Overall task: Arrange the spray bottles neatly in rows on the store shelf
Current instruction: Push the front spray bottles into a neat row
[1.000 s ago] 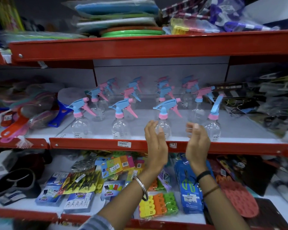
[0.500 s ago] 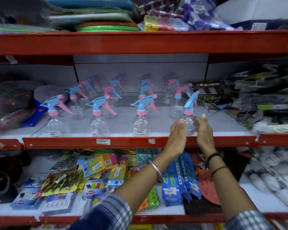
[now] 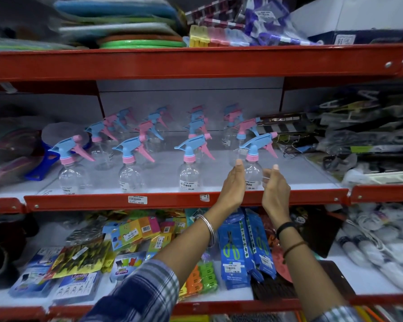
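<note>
Clear spray bottles with blue-and-pink trigger heads stand in rows on the grey middle shelf (image 3: 163, 200). Several form the front row, among them the leftmost bottle (image 3: 72, 176) and the third bottle (image 3: 188, 175). The rightmost front bottle (image 3: 253, 169) stands upright between my hands. My left hand (image 3: 232, 184) is flat against its left side, fingers straight. My right hand (image 3: 275, 185) is held a little off its right side, fingers apart. Neither hand wraps around the bottle. More bottles (image 3: 196, 126) stand in the rows behind.
Hangers and packaged goods (image 3: 358, 145) crowd the shelf right of the bottles; blue and coloured plastic items (image 3: 40, 161) lie to the left. A red upper shelf (image 3: 196, 61) overhangs. The lower shelf holds scissor packs (image 3: 242, 247) and clip packets (image 3: 130, 231).
Both hands moved right, from flanking the third front bottle to flanking the rightmost one. That bottle's trigger head now lines up with the others.
</note>
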Motion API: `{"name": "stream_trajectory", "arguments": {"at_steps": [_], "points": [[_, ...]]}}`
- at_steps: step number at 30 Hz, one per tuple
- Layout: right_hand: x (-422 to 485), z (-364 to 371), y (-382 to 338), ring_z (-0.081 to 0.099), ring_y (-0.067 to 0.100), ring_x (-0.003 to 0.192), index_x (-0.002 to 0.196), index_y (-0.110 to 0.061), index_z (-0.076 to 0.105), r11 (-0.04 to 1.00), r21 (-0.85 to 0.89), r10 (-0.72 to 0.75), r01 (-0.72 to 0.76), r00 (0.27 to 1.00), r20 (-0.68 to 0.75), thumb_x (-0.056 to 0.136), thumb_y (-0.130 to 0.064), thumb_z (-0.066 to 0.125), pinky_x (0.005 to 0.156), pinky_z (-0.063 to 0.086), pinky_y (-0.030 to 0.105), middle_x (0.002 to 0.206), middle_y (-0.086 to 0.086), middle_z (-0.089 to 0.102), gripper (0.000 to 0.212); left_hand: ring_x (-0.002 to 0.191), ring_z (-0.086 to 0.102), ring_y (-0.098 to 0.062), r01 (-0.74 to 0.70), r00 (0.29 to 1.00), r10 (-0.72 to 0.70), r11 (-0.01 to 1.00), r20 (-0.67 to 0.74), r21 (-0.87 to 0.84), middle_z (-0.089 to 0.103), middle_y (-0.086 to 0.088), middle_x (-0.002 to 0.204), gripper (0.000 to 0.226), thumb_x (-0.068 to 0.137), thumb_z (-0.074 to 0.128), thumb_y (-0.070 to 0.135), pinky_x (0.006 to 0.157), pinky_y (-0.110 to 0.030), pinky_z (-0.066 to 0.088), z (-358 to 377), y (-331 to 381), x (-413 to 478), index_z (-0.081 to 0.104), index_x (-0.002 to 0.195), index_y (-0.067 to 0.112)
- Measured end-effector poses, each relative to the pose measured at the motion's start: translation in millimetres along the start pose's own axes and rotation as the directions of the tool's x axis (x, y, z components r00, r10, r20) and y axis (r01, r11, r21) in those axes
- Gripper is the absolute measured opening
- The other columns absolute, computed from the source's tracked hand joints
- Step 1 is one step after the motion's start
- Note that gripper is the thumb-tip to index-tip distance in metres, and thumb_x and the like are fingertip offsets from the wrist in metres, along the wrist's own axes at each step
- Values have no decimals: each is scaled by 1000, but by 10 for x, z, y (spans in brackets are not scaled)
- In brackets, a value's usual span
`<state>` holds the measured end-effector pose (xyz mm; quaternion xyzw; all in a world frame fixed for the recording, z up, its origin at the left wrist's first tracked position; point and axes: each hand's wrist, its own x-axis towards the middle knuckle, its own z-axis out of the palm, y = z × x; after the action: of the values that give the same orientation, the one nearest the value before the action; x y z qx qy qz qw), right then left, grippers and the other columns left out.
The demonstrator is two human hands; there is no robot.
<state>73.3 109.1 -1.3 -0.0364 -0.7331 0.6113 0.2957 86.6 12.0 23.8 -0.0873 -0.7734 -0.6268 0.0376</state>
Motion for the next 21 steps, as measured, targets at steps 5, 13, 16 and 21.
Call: {"name": "stream_trajectory", "arguments": {"at_steps": [5,13,16,21], "points": [[12,16,56,58,27,102,101,-13,63,1000,-24,13,-14,1000,-19,85,-65,13,92,46,48,111,13,64,73,142,25,-16,3,1000,-3,1000,24,4,29,-1,154,69,91,6,58,108,-23,16,-22,-11,41,27,144,21],[-331,169,-26,54,20,99,106,-19,54,953,111,-275,283,958,-83,93,-43,23,85,43,31,105,4,55,41,139,20,-2,-266,921,285,958,-264,107,27,3,154,54,96,18,45,117,-22,14,-94,-280,-272,32,142,19],[-462,443,-57,54,15,111,117,-21,53,950,173,-284,258,948,144,91,-47,21,97,45,35,115,-6,56,49,142,2,5,-305,832,346,938,-434,163,11,14,155,59,90,13,53,116,-17,2,-272,-376,-346,22,144,29],[-493,819,-183,39,16,135,139,-17,38,994,112,-66,20,906,417,82,-66,17,116,28,41,148,3,41,77,137,-10,7,-186,819,232,973,-525,139,-2,17,155,57,93,10,52,114,-22,-6,-680,-437,-284,5,146,31]]}}
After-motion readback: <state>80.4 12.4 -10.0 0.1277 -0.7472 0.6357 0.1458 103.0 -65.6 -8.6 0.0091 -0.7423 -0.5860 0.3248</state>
